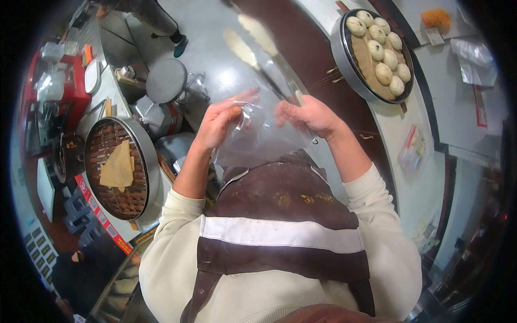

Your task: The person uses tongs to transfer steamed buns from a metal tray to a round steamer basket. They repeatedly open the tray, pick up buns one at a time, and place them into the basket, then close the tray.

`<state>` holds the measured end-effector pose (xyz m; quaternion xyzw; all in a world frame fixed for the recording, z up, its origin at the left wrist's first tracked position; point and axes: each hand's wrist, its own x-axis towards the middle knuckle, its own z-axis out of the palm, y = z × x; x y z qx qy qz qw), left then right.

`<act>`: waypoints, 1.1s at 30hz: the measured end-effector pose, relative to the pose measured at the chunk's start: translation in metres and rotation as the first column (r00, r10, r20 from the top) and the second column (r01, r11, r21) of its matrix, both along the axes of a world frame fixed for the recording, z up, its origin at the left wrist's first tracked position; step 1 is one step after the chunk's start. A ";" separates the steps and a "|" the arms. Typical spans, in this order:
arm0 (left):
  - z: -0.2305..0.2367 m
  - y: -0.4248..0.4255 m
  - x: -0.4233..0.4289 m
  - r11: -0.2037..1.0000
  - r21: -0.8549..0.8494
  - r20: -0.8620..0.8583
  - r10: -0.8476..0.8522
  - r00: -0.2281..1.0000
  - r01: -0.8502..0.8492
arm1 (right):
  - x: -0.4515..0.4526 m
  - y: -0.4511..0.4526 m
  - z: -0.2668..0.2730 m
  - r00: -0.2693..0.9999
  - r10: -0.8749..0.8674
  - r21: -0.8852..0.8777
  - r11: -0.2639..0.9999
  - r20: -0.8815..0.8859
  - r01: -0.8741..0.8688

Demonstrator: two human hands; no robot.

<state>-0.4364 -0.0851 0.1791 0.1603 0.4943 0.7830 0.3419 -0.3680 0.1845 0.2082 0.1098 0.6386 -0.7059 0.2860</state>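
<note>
A clear plastic bag (258,141) hangs in front of my apron, and my left hand (220,123) pinches its upper edge between thumb and fingers. On the other side, my right hand (309,115) grips a pair of tongs (270,78) with pale tips, which point away from me over the floor. The tips are apart with nothing between them, and they look blurred. The fingers of my right hand are also at the bag; how firmly they touch it is hard to tell.
A round steamer (147,161) at left holds folded tan flatbread (118,169). At upper right, another steamer (337,64) holds several white buns (389,59) on brown paper. A round stool (166,80) stands ahead on the left. A person's leg (161,22) shows at the top; a dark-clothed person (89,270) is at lower left.
</note>
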 end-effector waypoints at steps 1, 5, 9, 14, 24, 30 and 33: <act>0.002 0.004 -0.003 1.000 -0.025 -0.066 -0.019 0.998 0.018 | 0.003 0.002 0.001 1.000 0.001 -0.016 1.000 -0.002 -0.002; 0.007 0.019 -0.009 0.991 -0.101 -0.198 -0.102 0.975 0.084 | 0.017 0.008 0.002 0.999 -0.032 -0.157 0.987 -0.027 0.028; 0.006 0.030 -0.012 0.983 -0.116 -0.205 -0.164 0.965 0.142 | 0.021 0.011 -0.009 0.997 -0.064 -0.187 0.981 -0.049 0.054; 0.007 0.040 -0.014 0.959 -0.282 -0.234 -0.106 0.966 0.037 | 0.020 0.010 -0.015 0.991 -0.128 -0.159 0.980 -0.037 0.121; 0.036 0.052 0.036 0.774 -0.573 -0.291 0.113 0.950 -0.268 | 0.023 -0.022 -0.004 0.901 -0.221 0.184 0.934 -0.374 0.305; 0.024 0.057 0.036 0.873 -0.482 0.078 0.127 0.989 -0.074 | 0.024 -0.037 -0.009 0.797 -0.018 0.415 0.846 -0.603 0.334; 0.018 0.053 0.038 0.910 -0.399 0.110 0.172 0.979 -0.115 | 0.030 -0.040 -0.011 0.813 -0.109 0.245 0.923 -0.572 0.297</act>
